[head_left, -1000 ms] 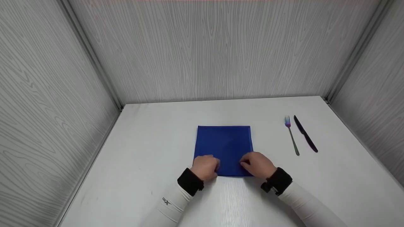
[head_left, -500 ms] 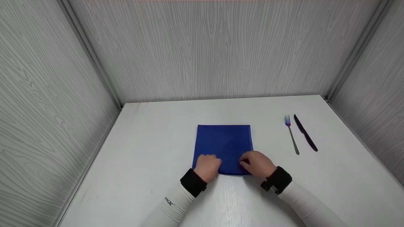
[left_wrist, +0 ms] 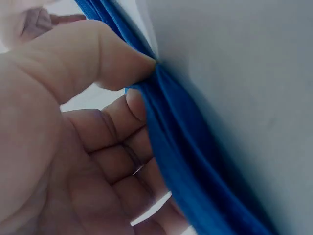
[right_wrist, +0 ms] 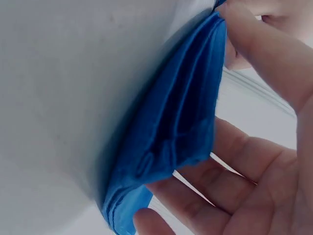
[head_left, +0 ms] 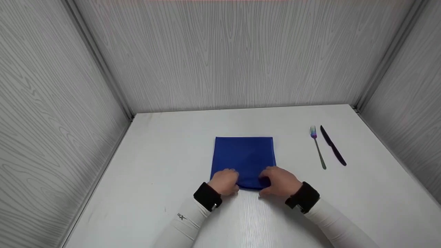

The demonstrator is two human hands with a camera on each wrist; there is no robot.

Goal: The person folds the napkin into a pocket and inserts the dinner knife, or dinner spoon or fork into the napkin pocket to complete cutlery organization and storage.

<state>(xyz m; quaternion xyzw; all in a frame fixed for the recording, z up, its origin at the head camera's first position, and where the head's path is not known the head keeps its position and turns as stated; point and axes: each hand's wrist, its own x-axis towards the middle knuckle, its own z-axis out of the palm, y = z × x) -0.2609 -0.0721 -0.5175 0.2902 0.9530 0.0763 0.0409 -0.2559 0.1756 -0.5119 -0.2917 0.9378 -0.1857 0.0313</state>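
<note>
The near edge of the blue cloth (head_left: 244, 155) on the surface (head_left: 165, 148) is pinched by the left hand (head_left: 224, 182) and, the right hand's (head_left: 281, 182) fingers being spread, all layers should be gathered evenly.

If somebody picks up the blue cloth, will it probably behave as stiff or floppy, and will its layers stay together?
The blue cloth is probably floppy: its near edge bends and narrows where the left hand pinches it. Its layers may slip apart if gripped unevenly, since gaps show between them near the right hand.
</note>
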